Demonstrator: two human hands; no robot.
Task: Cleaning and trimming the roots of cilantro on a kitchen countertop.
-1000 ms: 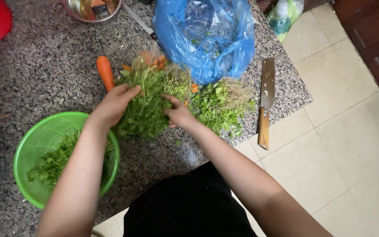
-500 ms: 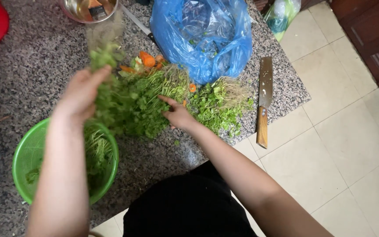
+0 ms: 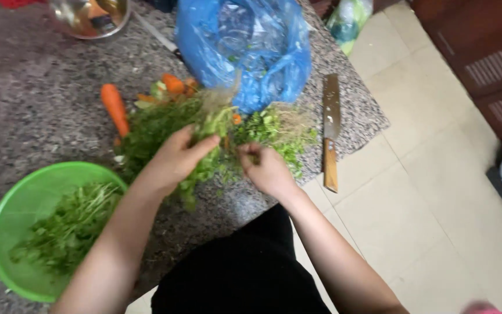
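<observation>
A pile of leafy green herbs (image 3: pixel 152 125) lies on the speckled stone counter (image 3: pixel 42 110). My left hand (image 3: pixel 172 160) grips a bunch of these herbs (image 3: pixel 216 125) just above the pile, roots pointing up. My right hand (image 3: pixel 265 168) pinches stems of the same bunch from the right side. A green plastic bowl (image 3: pixel 7 221) at the lower left holds picked herb leaves (image 3: pixel 68 227).
A crumpled blue plastic bag (image 3: pixel 245 46) sits behind the herbs. Carrots (image 3: pixel 113 107) and cut pieces lie left of it. A cleaver with a wooden handle (image 3: pixel 330 131) rests near the counter's right edge. A metal bowl (image 3: pixel 91 14) stands at the back. Tiled floor lies to the right.
My left hand carried herbs over the green bowl, then came back to the pile and took hold of a bunch. My right hand shifted to the same bunch.
</observation>
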